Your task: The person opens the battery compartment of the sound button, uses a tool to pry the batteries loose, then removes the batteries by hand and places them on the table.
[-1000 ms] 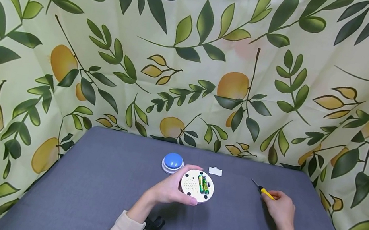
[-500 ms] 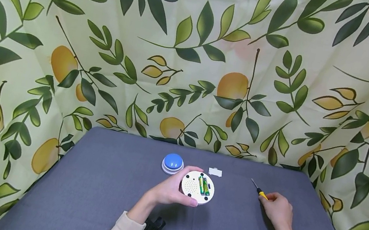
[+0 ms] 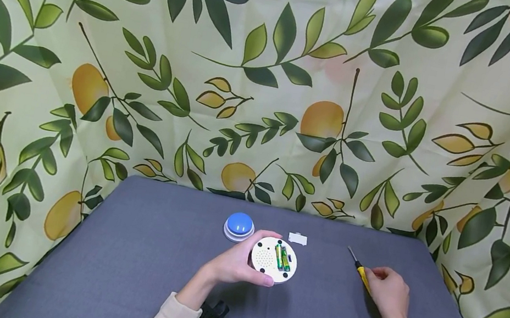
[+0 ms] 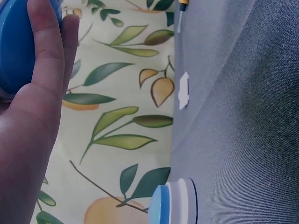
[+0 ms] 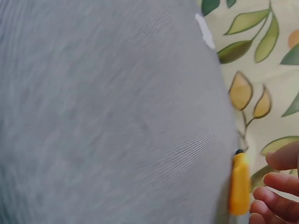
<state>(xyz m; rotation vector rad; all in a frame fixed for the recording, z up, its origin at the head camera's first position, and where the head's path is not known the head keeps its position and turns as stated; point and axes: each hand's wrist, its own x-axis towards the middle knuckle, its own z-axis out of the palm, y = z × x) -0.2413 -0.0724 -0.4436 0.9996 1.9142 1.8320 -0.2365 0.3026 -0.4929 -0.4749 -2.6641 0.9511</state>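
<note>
My left hand (image 3: 239, 261) grips a round push-button device (image 3: 262, 257) by its edge, its white underside facing up in the head view. Two green batteries (image 3: 282, 258) lie in its uncovered compartment. The left wrist view shows the device's blue dome (image 4: 16, 46) under the fingers of the left hand (image 4: 44, 88). A screwdriver (image 3: 362, 276) with a yellow and black handle lies on the table at the right. Beside that handle is my right hand (image 3: 389, 294). In the right wrist view, the loosely bent fingers (image 5: 280, 182) stand just off the yellow handle (image 5: 240, 184).
A second blue push-button (image 3: 239, 225) on a white base stands behind the left hand. The small white battery cover (image 3: 297, 238) lies behind the held device. A grey cloth covers the table (image 3: 130, 250), and a leaf-patterned curtain (image 3: 264, 99) hangs behind it.
The right hand has let go of the screwdriver, which now lies on the table with its handle exposed, and has drawn slightly to the right. The left hand holds the device almost still.
</note>
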